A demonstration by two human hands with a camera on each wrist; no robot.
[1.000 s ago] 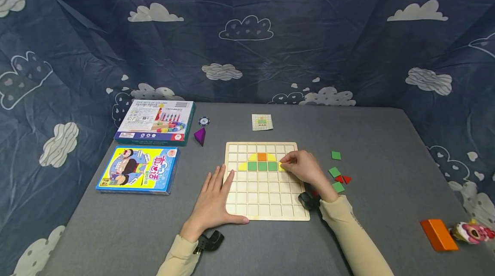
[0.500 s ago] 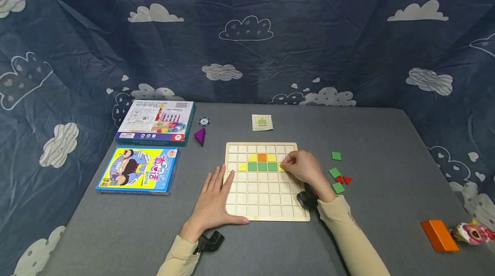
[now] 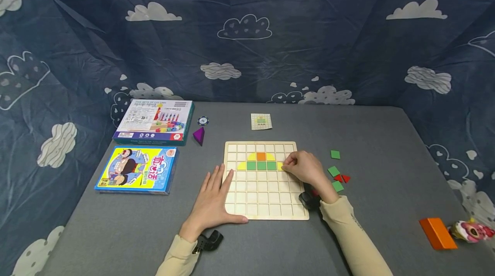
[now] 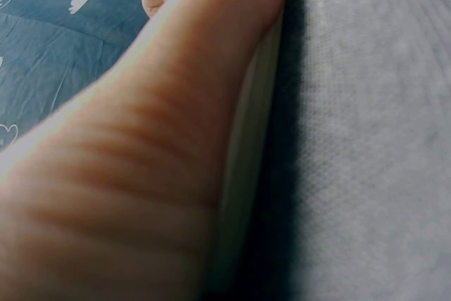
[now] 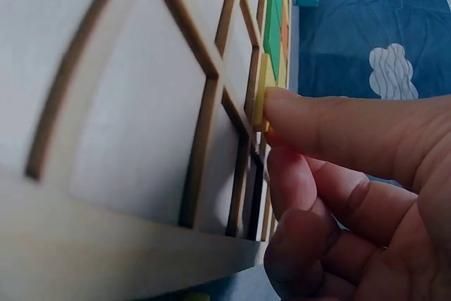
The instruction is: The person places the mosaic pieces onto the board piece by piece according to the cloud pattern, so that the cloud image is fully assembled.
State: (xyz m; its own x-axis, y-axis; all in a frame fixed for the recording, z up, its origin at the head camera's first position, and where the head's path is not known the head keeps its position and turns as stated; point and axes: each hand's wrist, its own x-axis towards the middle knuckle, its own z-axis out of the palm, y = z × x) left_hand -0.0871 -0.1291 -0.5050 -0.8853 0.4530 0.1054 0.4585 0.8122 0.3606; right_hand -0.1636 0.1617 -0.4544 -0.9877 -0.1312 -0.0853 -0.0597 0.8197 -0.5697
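Note:
A wooden grid board (image 3: 267,198) lies flat on the grey table. My left hand (image 3: 210,205) rests at its lower left corner, fingers spread along the left edge and thumb along the front edge. My right hand (image 3: 306,167) pinches a yellow tile (image 5: 261,94) at the board's right side, beside the row of green squares (image 3: 261,165). Fingers partly hide this tile's shape. An orange square (image 3: 261,156) sits above the green row, with a curved yellow tile (image 3: 252,156) on its left and another on its right. A further yellow tile (image 3: 242,166) ends the green row on the left.
Loose green squares (image 3: 335,154) and red triangles (image 3: 346,179) lie right of the board. A small pattern card (image 3: 261,121) is behind it. Two boxes (image 3: 135,170), a purple pyramid (image 3: 199,136) and a chip (image 3: 203,121) stand left. An orange block (image 3: 438,233) and figurine (image 3: 472,230) are far right.
My right hand has shifted very slightly, still at the yellow tile. The left hand stays in place on the board. The whole head view has moved a little.

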